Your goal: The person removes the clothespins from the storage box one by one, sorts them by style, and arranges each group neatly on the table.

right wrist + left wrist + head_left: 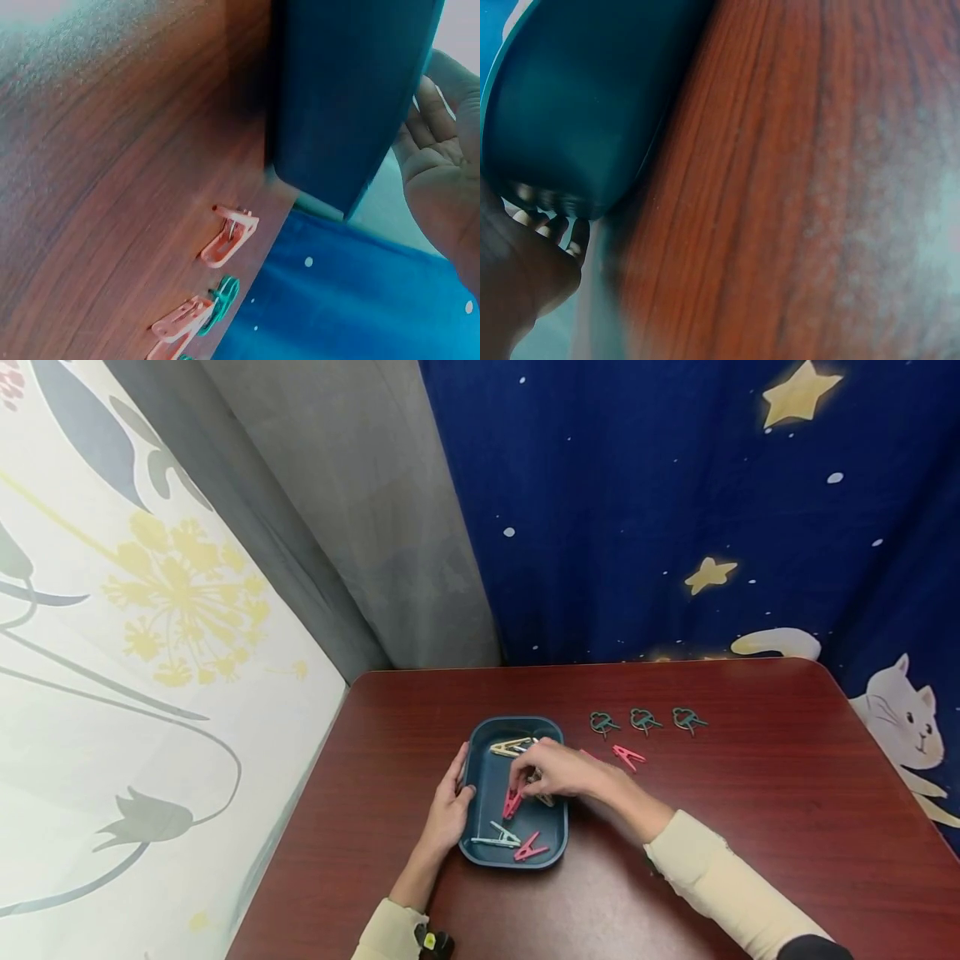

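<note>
A dark blue-green tray rests on the table with several clothespins inside. My left hand grips its left side, thumb at the rim and fingers against the outer wall; the left wrist view shows those fingers at the tray wall. Reaching in from the right, my right hand pinches a pink clothespin. Near the tray's front end lie a pale green clothespin and another pink clothespin. A yellowish clothespin is at the far end. My right hand partly covers other clothespins.
Right of the tray, a pink clothespin lies on the reddish-brown table; my right arm partly hides a second one. Three dark green clips form a row behind them. Curtains hang beyond the table's back edge, and a patterned wall stands left.
</note>
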Demonstrator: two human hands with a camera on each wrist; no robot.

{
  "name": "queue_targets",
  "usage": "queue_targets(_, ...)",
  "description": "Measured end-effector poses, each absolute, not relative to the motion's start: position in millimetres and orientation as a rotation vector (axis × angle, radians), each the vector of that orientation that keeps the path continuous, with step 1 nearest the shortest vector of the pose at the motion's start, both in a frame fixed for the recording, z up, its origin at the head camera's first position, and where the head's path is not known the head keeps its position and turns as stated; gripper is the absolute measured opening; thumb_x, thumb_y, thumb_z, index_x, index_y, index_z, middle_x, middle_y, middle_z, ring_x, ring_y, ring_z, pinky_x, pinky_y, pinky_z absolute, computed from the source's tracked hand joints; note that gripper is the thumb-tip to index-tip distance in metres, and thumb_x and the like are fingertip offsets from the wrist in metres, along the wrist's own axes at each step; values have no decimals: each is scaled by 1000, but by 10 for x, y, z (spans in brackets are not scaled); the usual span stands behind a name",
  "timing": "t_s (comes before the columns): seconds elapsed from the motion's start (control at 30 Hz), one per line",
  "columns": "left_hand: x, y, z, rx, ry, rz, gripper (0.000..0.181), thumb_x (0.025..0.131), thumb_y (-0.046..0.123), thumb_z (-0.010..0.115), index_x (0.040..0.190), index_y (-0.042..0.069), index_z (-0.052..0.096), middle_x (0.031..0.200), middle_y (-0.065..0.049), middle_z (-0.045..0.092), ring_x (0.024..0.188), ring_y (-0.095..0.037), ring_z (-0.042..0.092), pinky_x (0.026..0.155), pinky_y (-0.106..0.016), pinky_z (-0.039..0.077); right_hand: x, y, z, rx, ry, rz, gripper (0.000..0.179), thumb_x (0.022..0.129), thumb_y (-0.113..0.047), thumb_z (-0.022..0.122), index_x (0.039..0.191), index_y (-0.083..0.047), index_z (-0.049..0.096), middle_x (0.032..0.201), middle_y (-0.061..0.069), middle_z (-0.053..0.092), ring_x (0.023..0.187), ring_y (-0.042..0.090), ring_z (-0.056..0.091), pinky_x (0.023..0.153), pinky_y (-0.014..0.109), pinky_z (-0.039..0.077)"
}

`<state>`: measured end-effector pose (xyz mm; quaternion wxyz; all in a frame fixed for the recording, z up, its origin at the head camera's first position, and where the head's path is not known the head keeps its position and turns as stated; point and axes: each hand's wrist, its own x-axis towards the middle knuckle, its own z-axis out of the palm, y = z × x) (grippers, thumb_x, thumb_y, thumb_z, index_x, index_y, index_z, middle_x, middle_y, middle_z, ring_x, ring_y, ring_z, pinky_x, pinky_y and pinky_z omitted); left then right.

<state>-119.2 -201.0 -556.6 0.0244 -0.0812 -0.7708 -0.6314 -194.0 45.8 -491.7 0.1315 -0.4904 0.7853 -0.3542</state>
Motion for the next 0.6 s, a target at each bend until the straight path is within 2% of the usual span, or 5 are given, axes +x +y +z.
queue_targets(0.17, -1194, -2010, -5572, -257, -2383, -1943, 76, 99, -15, 42, 169, 8, 25, 171, -11, 32, 154, -33, 35, 122, -56, 27, -1976, 589, -4892, -1417, 2331, -1228, 11, 90, -4, 82, 98, -11, 82, 90, -5, 78, 82, 1, 70, 77, 42, 61)
queue_targets(0.3, -1197, -2008, -5582, -256, -2375, -1951, 78, 98, -15, 42, 170, 11, 26, 172, -9, 31, 154, -32, 34, 121, -56, 28, -2004, 730, -4866, -1378, 2436, -1373, 13, 88, -3, 84, 98, -12, 82, 92, -2, 79, 79, 3, 70, 72, 35, 61)
queue_targets(0.43, -1200, -2004, -5585, -256, -2373, -1949, 78, 98, -16, 43, 169, 10, 26, 172, -8, 31, 154, -31, 34, 121, -52, 30, -2020, 895, -4827, -1222, 2525, -1502, 15, 86, -1, 84, 96, -12, 83, 90, -2, 80, 74, 5, 67, 67, 26, 55)
queue_targets(0.6, -1200, -1997, -5576, -252, -2374, -1949, 78, 97, -16, 43, 169, 7, 25, 172, -8, 30, 155, -29, 32, 121, -43, 31, -2027, 1112, -4799, -985, 2592, -1614, 14, 87, -2, 84, 96, -12, 84, 85, -5, 79, 75, 9, 69, 68, 24, 54)
